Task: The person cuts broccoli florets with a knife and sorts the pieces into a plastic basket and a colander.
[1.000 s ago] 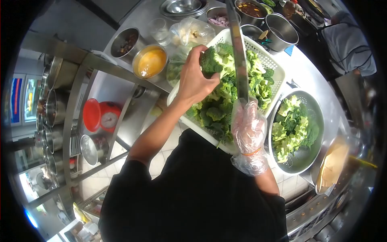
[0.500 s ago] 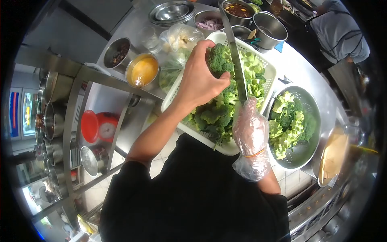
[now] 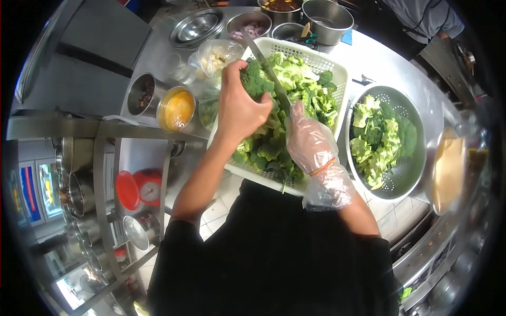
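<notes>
My bare left hand (image 3: pixel 240 108) grips a head of broccoli (image 3: pixel 255 81) above the left side of a white perforated basket (image 3: pixel 341 87). In my right hand (image 3: pixel 311 134), covered by a clear plastic glove with a rubber band at the wrist, is a long knife (image 3: pixel 268 71). Its blade slants up and left, close beside the broccoli head; whether it touches is unclear. Cut broccoli pieces (image 3: pixel 295 73) fill the basket below both hands. To the right, a metal colander (image 3: pixel 416 163) holds more broccoli florets and stem pieces (image 3: pixel 371 150).
Left of the basket stand a pot of yellow liquid (image 3: pixel 178 109), a pot of dark pieces (image 3: pixel 141 94) and a plastic bag (image 3: pixel 216 55). Behind are stacked metal bowls (image 3: pixel 196 27), a bowl of sliced onion (image 3: pixel 249 25) and a steel pot (image 3: pixel 328 21). Another person (image 3: pixel 424 18) stands at upper right.
The knife has tilted further left, its blade now slanting across beside the broccoli head. My view has shifted, so both hands and the basket sit a little further left.
</notes>
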Available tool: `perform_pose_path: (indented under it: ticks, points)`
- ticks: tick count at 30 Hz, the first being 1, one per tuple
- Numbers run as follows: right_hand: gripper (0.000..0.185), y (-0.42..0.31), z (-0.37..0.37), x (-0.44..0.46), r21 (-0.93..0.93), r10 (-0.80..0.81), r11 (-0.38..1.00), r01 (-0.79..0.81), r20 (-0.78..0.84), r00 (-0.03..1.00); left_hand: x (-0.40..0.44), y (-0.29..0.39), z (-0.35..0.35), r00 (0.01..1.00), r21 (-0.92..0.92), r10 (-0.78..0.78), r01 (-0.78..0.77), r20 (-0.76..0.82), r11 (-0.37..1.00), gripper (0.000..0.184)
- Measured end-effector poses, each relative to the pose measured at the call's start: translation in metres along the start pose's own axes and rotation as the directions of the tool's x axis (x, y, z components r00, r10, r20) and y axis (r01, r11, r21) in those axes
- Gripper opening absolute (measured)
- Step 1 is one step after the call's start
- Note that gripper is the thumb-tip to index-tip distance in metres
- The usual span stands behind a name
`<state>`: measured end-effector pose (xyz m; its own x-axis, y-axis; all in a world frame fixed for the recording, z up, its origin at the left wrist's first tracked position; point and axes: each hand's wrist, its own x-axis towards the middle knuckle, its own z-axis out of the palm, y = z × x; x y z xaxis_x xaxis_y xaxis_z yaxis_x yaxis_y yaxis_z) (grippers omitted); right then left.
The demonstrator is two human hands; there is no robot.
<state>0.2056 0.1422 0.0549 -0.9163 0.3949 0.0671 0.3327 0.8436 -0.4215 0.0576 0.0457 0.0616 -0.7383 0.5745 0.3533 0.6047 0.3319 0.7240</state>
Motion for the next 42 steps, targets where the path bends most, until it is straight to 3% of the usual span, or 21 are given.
perform_pose_path:
  ticks: [3,5,6,9,11,13,15,17,20,22,24,26,27,29,30,31,33,34,35,39,42]
  points:
    - [0.044,0.0,0.001,-0.007,-0.007,-0.038,0.999,0.038,0.038,0.999,0.004,-0.01,0.0,0.999,-0.045,-0.025,0.026,0.023,0.999,0.063]
    - [0.032,0.003,0.003,-0.015,-0.087,-0.102,0.992,0.096,-0.066,0.993,0.0,-0.013,0.009,0.993,-0.045,-0.093,0.096,0.072,0.994,0.06]
    - [0.028,-0.001,-0.003,-0.014,-0.057,0.013,0.998,-0.011,0.039,0.999,-0.004,-0.012,0.013,0.995,-0.064,-0.088,0.092,0.051,0.994,0.06]
    - [0.025,0.009,0.007,0.003,-0.044,-0.066,0.997,0.064,-0.036,0.997,0.0,-0.013,0.012,0.996,-0.083,-0.084,0.085,0.018,0.993,0.065]
    - [0.026,-0.004,-0.003,0.019,0.092,0.068,0.993,-0.075,0.077,0.995,0.004,0.01,0.002,0.997,-0.065,-0.067,0.07,0.049,0.995,0.067]
    - [0.041,0.01,0.015,0.033,0.062,-0.072,0.995,0.074,-0.032,0.997,0.002,0.031,-0.004,0.989,-0.168,0.134,-0.122,0.064,0.978,0.065]
    - [0.039,0.007,0.014,0.023,-0.038,0.079,0.997,-0.071,0.271,0.959,0.037,0.016,-0.021,0.993,-0.168,0.078,-0.091,-0.085,0.982,0.065]
    - [0.041,0.03,0.038,-0.008,-0.167,-0.194,0.967,0.194,0.016,0.981,0.055,-0.009,-0.047,0.995,-0.332,-0.09,0.073,-0.035,0.941,0.064]
    - [0.036,0.031,0.005,-0.021,0.157,0.145,0.977,-0.145,0.01,0.989,0.048,-0.048,-0.04,0.998,-0.214,0.002,0.012,0.068,0.977,0.062]
    - [0.029,0.04,-0.006,-0.027,0.401,0.294,0.879,-0.256,-0.035,0.955,0.047,-0.074,-0.023,0.984,-0.093,-0.079,0.095,0.161,0.991,0.064]
    - [0.026,0.044,-0.027,-0.03,0.32,0.278,0.923,-0.216,-0.163,0.947,0.044,-0.086,-0.003,0.969,-0.08,-0.121,0.142,0.216,0.987,0.066]
    - [0.025,0.062,-0.035,-0.046,0.272,0.338,0.916,-0.294,-0.132,0.932,0.042,-0.094,0.017,0.965,0.113,-0.074,0.046,0.253,0.993,0.07]
    - [0.024,0.062,-0.042,-0.054,0.39,0.436,0.84,-0.376,-0.075,0.897,0.042,-0.082,0.021,0.962,0.107,-0.065,0.038,0.265,0.994,0.07]
    - [0.021,0.058,-0.057,-0.066,0.567,0.603,0.654,-0.5,0.008,0.798,0.037,-0.042,0.02,0.928,0.358,0.216,-0.322,0.304,0.876,0.074]
    - [0.02,0.058,-0.059,-0.072,0.598,0.608,0.661,-0.453,-0.073,0.791,0.037,-0.033,0.024,0.875,0.29,0.282,-0.409,0.393,0.865,0.074]
    - [0.02,0.06,-0.071,-0.077,0.621,0.641,0.604,-0.499,-0.008,0.767,0.035,-0.028,0.034,0.866,0.262,0.294,-0.417,0.404,0.87,0.074]
    - [0.031,0.077,-0.073,-0.098,0.619,0.631,0.637,-0.459,-0.077,0.772,0.031,-0.018,0.062,0.764,0.375,0.017,-0.336,0.645,0.864,0.076]
    - [0.031,0.078,-0.08,-0.104,0.607,0.659,0.629,-0.487,-0.083,0.748,0.034,-0.03,0.077,0.761,0.364,0.068,-0.385,0.646,0.848,0.072]
    - [0.032,0.075,-0.089,-0.108,0.633,0.675,0.623,-0.46,-0.137,0.726,0.042,-0.021,0.078,0.759,0.331,-0.028,-0.25,0.651,0.91,0.062]
    - [0.037,0.087,-0.087,-0.143,0.675,0.721,0.635,-0.376,-0.342,0.603,0.05,-0.025,0.074,0.84,0.171,0.141,-0.266,0.525,0.949,0.049]
    - [0.044,0.086,-0.104,-0.153,0.739,0.805,0.494,-0.458,-0.19,0.562,0.06,0.016,0.066,0.834,0.099,0.179,-0.268,0.522,0.958,0.046]
